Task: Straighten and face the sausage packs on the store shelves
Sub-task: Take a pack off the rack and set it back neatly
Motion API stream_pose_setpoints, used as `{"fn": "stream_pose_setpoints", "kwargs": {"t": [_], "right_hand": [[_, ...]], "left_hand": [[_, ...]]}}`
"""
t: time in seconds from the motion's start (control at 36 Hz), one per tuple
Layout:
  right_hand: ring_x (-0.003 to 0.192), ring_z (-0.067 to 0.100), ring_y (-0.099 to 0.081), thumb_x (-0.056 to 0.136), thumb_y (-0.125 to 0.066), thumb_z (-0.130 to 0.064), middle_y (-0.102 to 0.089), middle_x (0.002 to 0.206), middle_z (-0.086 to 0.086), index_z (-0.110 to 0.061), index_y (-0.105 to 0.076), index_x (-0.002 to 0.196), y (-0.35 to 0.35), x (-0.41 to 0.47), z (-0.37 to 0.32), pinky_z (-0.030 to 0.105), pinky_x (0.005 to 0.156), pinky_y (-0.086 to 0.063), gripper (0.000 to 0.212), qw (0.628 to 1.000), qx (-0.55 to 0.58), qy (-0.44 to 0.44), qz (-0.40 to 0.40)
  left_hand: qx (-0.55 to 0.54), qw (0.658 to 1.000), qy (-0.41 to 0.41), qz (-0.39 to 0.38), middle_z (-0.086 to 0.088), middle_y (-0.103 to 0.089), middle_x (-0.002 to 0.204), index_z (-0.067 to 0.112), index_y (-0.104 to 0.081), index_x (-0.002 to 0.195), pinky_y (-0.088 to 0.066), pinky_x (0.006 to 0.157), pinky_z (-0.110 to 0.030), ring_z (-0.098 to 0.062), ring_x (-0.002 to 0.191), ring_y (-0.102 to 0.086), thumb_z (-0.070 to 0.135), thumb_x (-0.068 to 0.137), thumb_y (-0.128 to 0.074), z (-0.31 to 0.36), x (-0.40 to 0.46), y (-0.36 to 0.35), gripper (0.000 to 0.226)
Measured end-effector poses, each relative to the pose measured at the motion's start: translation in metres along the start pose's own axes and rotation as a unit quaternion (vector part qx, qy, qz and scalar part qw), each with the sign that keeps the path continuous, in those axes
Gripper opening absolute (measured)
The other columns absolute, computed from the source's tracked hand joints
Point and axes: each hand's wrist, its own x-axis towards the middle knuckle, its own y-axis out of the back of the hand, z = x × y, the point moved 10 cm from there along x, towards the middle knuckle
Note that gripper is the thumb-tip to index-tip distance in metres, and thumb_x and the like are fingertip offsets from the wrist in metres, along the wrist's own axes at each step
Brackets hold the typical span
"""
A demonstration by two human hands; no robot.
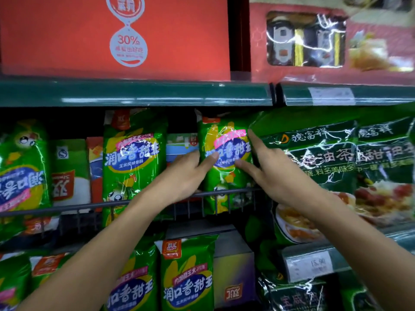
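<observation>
Nearest to me, both forearms reach up from the bottom edge toward the middle shelf. My left hand (186, 176) lies on the left edge of the green sausage pack (225, 162): the thumb extends across its front label, while the other fingers wrap behind the pack's left side. My right hand (276, 178) meets the same pack from the right, fingers spread and mostly straight; the thumb touches the label's lower right, the index finger runs up along the pack's right edge. The pack stands upright behind the wire rail (224, 194), facing forward. Left of it stands a second green pack (132, 158). Touching its right side are dark green noodle bags (336, 158). Above, red boxes (67, 34) occupy the top shelf.
</observation>
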Motion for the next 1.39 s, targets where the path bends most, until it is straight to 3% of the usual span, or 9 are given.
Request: {"fn": "stream_pose_setpoints", "kwargs": {"t": [0.17, 0.28, 0.36, 0.53, 0.67, 0.81, 0.92, 1.08, 1.39], "right_hand": [[0.101, 0.035, -0.062, 0.102, -0.054, -0.044, -0.065, 0.107, 0.016, -0.013, -0.015, 0.163, -0.005, -0.019, 0.006, 0.039, 0.079, -0.043, 0.078, 0.999, -0.043, -0.012, -0.019], [0.126, 0.026, -0.058, 0.094, -0.069, -0.041, -0.050, 0.151, 0.005, -0.014, -0.031, 0.160, 0.010, -0.042, -0.008, 0.038, 0.102, -0.048, 0.081, 0.995, -0.047, 0.045, 0.077], [0.128, 0.024, -0.060, 0.091, -0.071, -0.035, -0.053, 0.149, 0.003, -0.012, -0.049, 0.150, 0.023, -0.057, -0.023, 0.037, 0.099, -0.053, 0.068, 0.980, -0.055, 0.103, 0.163], [0.130, 0.016, -0.058, 0.093, -0.069, -0.024, -0.059, 0.142, 0.002, -0.009, -0.059, 0.141, 0.019, -0.065, -0.075, 0.026, 0.109, -0.046, 0.051, 0.958, 0.013, 0.197, 0.208], [0.120, 0.012, -0.062, 0.099, -0.067, -0.030, -0.063, 0.136, -0.002, -0.019, -0.056, 0.144, -0.015, -0.046, -0.121, 0.030, 0.101, -0.051, 0.048, 0.963, 0.125, 0.188, 0.148], [0.086, 0.033, -0.064, 0.096, -0.056, -0.060, -0.063, 0.086, 0.005, -0.035, -0.020, 0.158, -0.073, -0.004, -0.132, 0.044, 0.075, -0.053, 0.076, 0.997, 0.048, 0.061, 0.013], [0.064, 0.023, -0.062, 0.096, -0.060, -0.058, -0.058, 0.065, 0.001, -0.034, -0.011, 0.161, -0.093, 0.004, -0.133, 0.040, 0.061, -0.051, 0.085, 0.995, 0.089, 0.032, -0.025], [0.044, 0.011, -0.052, 0.099, -0.060, -0.051, -0.053, 0.048, -0.003, -0.038, -0.014, 0.160, -0.075, 0.001, -0.130, 0.024, 0.042, -0.034, 0.078, 0.991, 0.125, 0.039, 0.029], [0.048, 0.013, -0.052, 0.101, -0.055, -0.052, -0.055, 0.055, 0.002, -0.042, -0.013, 0.160, -0.054, 0.010, -0.119, 0.039, 0.052, -0.045, 0.074, 0.996, 0.068, 0.042, 0.024]], "left_hand": [[0.022, 1.000, -0.012, 0.010, -0.017, -0.060, 0.094, 0.003, -0.055, 0.104, -0.048, 0.084, -0.046, -0.039, 0.101, -0.060, 0.060, 0.103, -0.042, 0.006, -0.009, -0.001, 0.059], [0.133, 0.985, -0.072, 0.084, -0.013, -0.062, 0.139, 0.016, -0.035, 0.155, -0.049, 0.091, -0.039, -0.035, 0.119, -0.061, 0.054, 0.103, -0.051, 0.017, -0.029, 0.010, 0.066], [0.177, 0.965, -0.147, 0.123, 0.003, -0.050, 0.153, 0.030, -0.026, 0.161, -0.055, 0.098, -0.044, -0.025, 0.121, -0.062, 0.051, 0.103, -0.053, 0.023, -0.060, 0.027, 0.067], [0.214, 0.918, -0.279, 0.183, -0.001, -0.056, 0.147, 0.013, -0.060, 0.144, -0.047, 0.113, -0.035, -0.020, 0.139, -0.052, 0.035, 0.103, -0.053, 0.006, -0.119, 0.076, 0.047], [0.145, 0.943, -0.151, 0.258, 0.007, -0.051, 0.144, 0.022, -0.051, 0.149, -0.036, 0.111, -0.018, -0.001, 0.128, -0.049, 0.035, 0.102, -0.060, -0.048, -0.129, 0.138, 0.050], [0.060, 0.982, -0.004, 0.181, 0.018, -0.063, 0.107, 0.030, -0.033, 0.158, -0.057, 0.083, -0.033, -0.003, 0.094, -0.067, 0.039, 0.097, -0.067, -0.096, -0.109, 0.147, 0.071], [0.091, 0.988, 0.000, 0.126, 0.018, -0.062, 0.095, 0.031, -0.023, 0.162, -0.056, 0.092, -0.039, -0.012, 0.095, -0.067, 0.049, 0.098, -0.062, -0.094, -0.099, 0.136, 0.077], [0.035, 0.980, -0.036, 0.193, 0.027, -0.061, 0.088, 0.030, -0.033, 0.162, -0.052, 0.088, -0.026, 0.012, 0.089, -0.060, 0.043, 0.098, -0.065, -0.078, -0.099, 0.147, 0.073], [0.000, 0.976, -0.043, 0.213, 0.023, -0.064, 0.089, 0.029, -0.029, 0.163, -0.043, 0.068, 0.004, 0.014, 0.082, -0.061, 0.041, 0.097, -0.067, -0.063, -0.090, 0.137, 0.077]]}}
